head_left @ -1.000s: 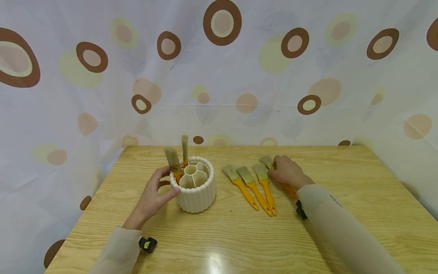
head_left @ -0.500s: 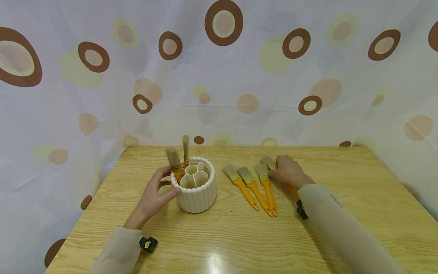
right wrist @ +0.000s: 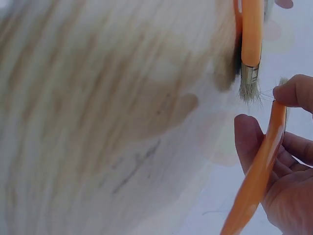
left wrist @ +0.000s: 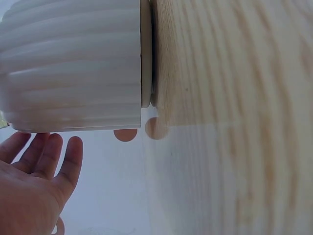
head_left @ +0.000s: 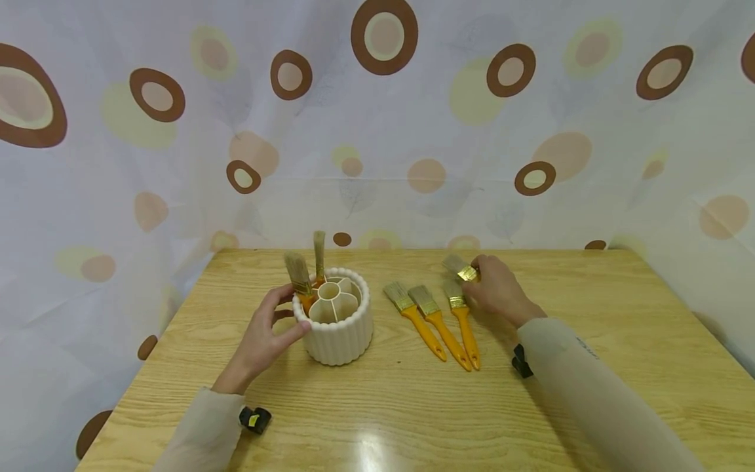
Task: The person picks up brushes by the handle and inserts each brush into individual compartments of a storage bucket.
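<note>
Right hand [head_left: 498,286] pinches an orange-handled paintbrush [right wrist: 260,169] near its bristles [head_left: 457,263], handle slanting past the palm, beside three brushes [head_left: 438,321] on the table [head_left: 601,288]. Left hand [head_left: 265,341] grips a white holder [head_left: 339,342].

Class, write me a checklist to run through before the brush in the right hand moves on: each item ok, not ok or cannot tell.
1. Right hand grips the held brush: ok.
2. Left hand touches the holder: ok, thumb at the front rim.
3. Holder upright on the table: ok.
4. Front-right compartment free: ok, no brush shows.
5. Held brush clear of nearest loose brush: cannot tell.
6. Held brush upright: not ok, it slants.
</note>
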`<state>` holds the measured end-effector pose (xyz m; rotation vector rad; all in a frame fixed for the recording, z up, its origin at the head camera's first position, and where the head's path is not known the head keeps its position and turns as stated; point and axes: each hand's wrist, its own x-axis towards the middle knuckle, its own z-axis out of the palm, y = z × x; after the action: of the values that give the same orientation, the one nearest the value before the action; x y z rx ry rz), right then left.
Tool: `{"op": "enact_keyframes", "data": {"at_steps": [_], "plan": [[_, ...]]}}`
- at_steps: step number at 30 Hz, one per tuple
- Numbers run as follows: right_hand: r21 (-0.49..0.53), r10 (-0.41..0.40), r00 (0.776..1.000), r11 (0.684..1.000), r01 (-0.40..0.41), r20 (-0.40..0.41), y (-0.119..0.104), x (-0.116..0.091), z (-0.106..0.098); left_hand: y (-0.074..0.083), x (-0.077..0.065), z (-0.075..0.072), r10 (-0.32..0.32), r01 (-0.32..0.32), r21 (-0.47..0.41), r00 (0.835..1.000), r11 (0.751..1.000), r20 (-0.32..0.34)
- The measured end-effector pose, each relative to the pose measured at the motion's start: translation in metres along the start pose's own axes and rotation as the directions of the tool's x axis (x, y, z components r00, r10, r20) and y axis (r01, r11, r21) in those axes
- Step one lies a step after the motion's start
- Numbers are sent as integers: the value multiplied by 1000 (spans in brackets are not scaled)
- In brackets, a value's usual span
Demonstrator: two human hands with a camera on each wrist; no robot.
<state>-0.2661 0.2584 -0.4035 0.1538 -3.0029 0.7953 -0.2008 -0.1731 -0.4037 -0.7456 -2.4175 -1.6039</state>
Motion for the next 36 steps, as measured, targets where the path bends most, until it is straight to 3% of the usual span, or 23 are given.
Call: {"op": "enact_keyframes", "data": {"at_steps": [7,12,16,27,36], "plan": [[-7,-26,1000,1000,25,-14,-5,-4,-6,0,0,0,-5,5,-1,1000,1000,1],[-10,-32,999,999,32,26,-5,-5,-5,-1,0,0,-3,3,-3,1000,1000,-1],[-19,-10,997,1000,11,83,-5,-6,-2,0,0,1,-5,5,-6,1000,1000,-1],[-128,45,988,991,-27,145,-7,-9,0,1,0,1,-15,15,-2,1000,1000,-6],[-142,55,988,989,-35,141,4,-8,-3,2,0,0,-16,16,2,1000,1000,-2]]}}
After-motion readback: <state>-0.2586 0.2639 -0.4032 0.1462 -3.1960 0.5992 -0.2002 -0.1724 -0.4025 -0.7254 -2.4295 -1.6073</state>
